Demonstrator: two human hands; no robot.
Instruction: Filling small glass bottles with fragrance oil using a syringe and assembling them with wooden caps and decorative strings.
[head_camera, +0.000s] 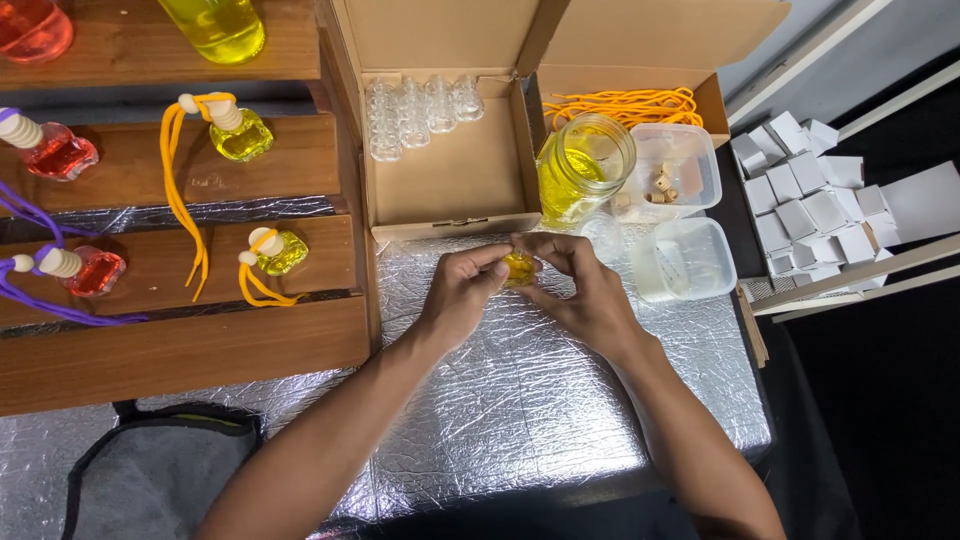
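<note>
Both hands meet over a silver foil-covered table (520, 400). My left hand (460, 290) and my right hand (580, 285) together pinch a small glass bottle (519, 267) filled with yellow liquid. The bottle is mostly hidden by my fingers. Just behind the hands stands a glass jar (583, 165) partly filled with yellow liquid.
An open cardboard box (450, 170) holds several empty small bottles (420, 110). Orange cords (620, 105) lie in a second box. Two clear plastic tubs (685, 260) sit at right, one with corks. Wooden steps (180, 340) at left display filled red and yellow bottles. White small boxes (800, 200) lie far right.
</note>
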